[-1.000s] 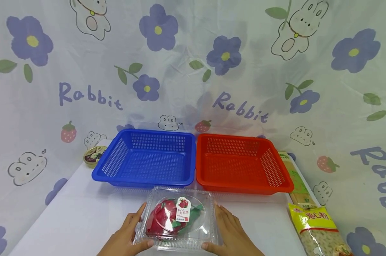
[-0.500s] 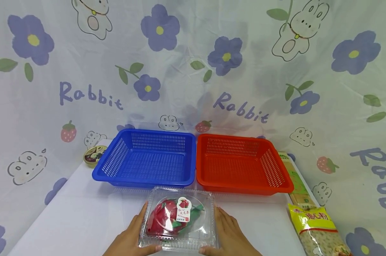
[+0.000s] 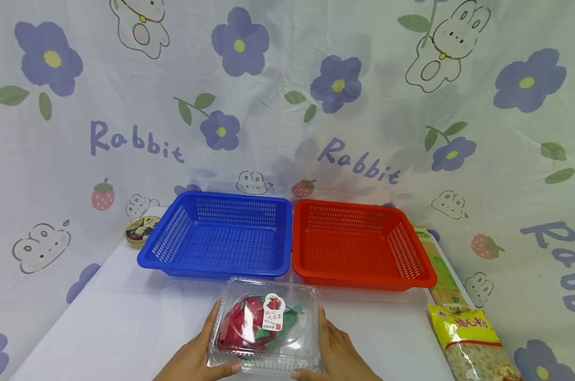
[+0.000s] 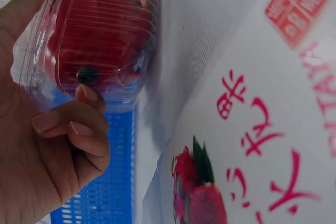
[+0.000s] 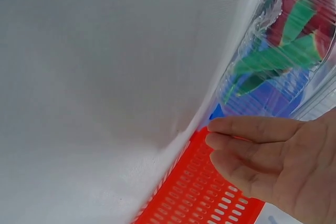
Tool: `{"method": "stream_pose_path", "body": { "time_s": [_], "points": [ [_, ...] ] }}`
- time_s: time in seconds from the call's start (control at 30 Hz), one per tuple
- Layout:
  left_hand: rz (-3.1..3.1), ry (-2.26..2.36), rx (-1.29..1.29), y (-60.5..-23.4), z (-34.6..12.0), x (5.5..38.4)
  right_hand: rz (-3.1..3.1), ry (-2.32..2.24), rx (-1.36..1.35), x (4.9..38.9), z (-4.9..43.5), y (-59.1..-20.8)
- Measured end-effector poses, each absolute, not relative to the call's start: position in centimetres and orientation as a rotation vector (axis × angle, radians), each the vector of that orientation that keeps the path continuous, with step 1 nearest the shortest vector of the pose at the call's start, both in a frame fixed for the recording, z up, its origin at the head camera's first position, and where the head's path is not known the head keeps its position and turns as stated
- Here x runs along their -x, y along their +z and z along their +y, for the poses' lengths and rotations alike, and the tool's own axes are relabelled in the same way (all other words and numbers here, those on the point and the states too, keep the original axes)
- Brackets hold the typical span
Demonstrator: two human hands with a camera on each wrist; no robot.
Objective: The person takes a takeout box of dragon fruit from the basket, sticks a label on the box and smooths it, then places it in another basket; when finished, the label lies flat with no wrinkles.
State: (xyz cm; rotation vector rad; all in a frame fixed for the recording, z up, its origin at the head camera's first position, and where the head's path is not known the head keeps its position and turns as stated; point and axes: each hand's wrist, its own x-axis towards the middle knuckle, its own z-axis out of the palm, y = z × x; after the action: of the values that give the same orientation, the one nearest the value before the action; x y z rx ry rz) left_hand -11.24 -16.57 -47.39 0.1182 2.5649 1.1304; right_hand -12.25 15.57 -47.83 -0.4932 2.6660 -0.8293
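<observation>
watching remotely, i see the clear rectangular plastic box of red dragon fruit toward the white table's near edge, left hand and right hand grasping its sides; thumbs crept inward, so the hold seems firmer. blue slotted plastic basket and red twin stand behind.

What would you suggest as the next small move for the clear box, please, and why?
I would probably raise the box a little: the left hand and right hand are at its opposite sides, and the blue basket and red basket stand just beyond it.
</observation>
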Motion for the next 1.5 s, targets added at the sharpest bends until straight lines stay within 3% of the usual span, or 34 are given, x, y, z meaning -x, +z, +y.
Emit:
{"method": "stream_pose_path", "body": {
  "time_s": [1.1,1.5],
  "points": [
    [2.495,1.27,-0.075,-47.4,-16.8,10.4,2.412,-1.135,0.584,12.0,15.8,-47.0],
    [2.559,1.258,-0.104,-46.3,-16.4,9.6,2.212,-1.339,0.467,11.3,15.6,-46.6]
  ]
}}
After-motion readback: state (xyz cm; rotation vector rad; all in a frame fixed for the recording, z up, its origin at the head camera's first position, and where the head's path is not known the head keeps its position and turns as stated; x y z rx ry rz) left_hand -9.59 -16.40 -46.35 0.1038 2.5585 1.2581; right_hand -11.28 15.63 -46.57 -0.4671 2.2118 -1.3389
